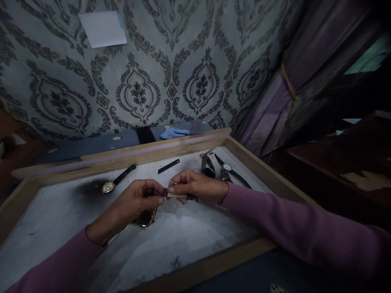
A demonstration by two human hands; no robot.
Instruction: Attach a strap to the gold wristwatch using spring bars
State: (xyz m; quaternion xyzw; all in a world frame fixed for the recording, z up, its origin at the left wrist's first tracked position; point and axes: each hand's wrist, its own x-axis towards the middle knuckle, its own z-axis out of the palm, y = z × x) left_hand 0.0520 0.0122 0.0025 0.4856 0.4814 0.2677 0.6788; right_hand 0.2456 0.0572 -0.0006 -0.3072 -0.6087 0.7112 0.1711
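Observation:
Over the middle of the wooden tray, both hands meet on a short watch strap, dark with a tan face. My left hand pinches its left end between thumb and fingers. My right hand is closed on the other end, and a thin light-coloured bit shows by its thumb, too small to name. Below my left hand lies a gold-rimmed watch, partly hidden by the fingers. A black strap piece rests just beyond the hands.
A gold watch with a black strap lies at the left, over a dark smudge. Several watches, one with a white dial, sit behind my right wrist. The tray's raised wooden rim surrounds everything; a blue cloth lies beyond it.

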